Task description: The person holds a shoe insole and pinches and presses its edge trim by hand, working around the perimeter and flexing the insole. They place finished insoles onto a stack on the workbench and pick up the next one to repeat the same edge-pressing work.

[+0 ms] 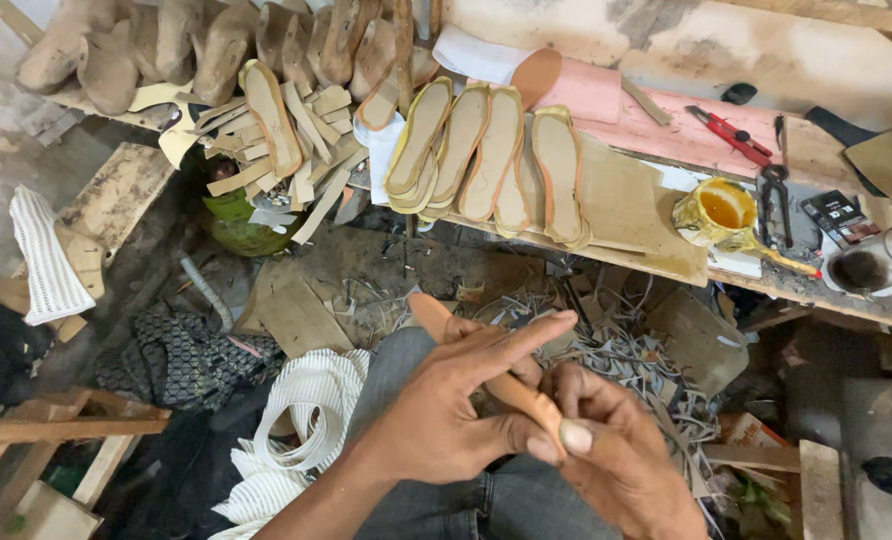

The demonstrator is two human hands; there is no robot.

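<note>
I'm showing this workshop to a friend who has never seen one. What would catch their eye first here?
Probably the two hands low in the middle: the left hand and right hand together grip a tan shoe sole over the lap. Next, the row of yellow-edged insoles fanned out on the workbench above, with a yellow glue pot to their right. Off-cut scraps litter the floor below.

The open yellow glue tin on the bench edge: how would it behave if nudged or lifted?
The glue tin looks open with orange liquid inside, so a nudge would probably slosh or spill it. It sits near the bench edge, so it might tip off. Its smeared outside probably feels sticky rather than slippery.
</note>
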